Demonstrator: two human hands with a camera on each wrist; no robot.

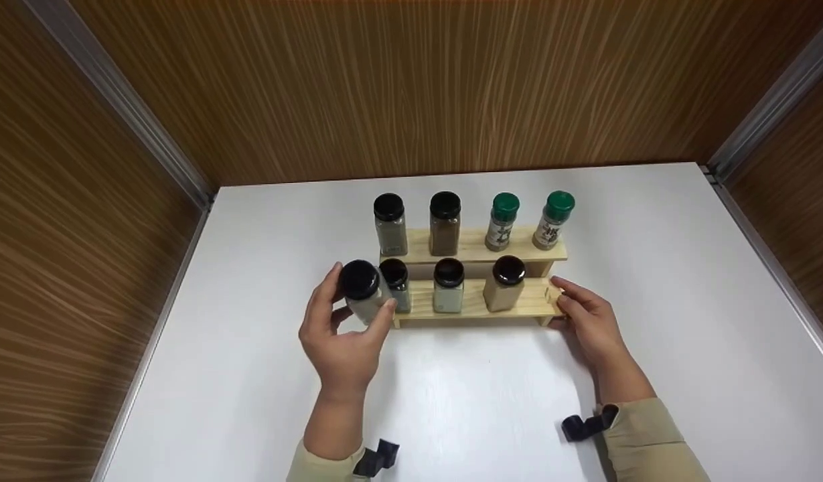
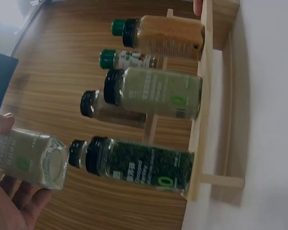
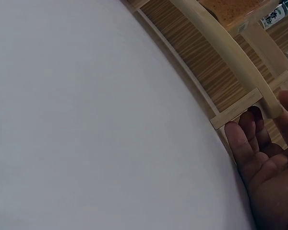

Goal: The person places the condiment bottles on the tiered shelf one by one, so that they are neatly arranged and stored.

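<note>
In the head view my left hand (image 1: 344, 351) grips a black-lidded spice jar (image 1: 369, 306) of pale powder between thumb and fingers. It is raised at the left end of a two-step wooden spice rack (image 1: 473, 301). My right hand (image 1: 593, 327) pinches the right end of the rack's lower shelf, thumb on top and fingers beneath. That shelf bears three black-lidded jars: dark green herbs (image 2: 149, 164), pale green powder (image 2: 158, 93) and orange-brown powder (image 2: 170, 36). In the left wrist view the held jar's base points towards the rack, apart from the shelf.
On the upper shelf stand two black-lidded jars, one greenish (image 1: 392, 235) and one brown (image 1: 444, 234), plus two green-capped bottles, one inner (image 1: 499, 233) and one outer (image 1: 548, 231). The white table (image 1: 250, 268) meets wood-grain panels (image 1: 411, 87) at the back and sides. Dark straps hang from both sleeves.
</note>
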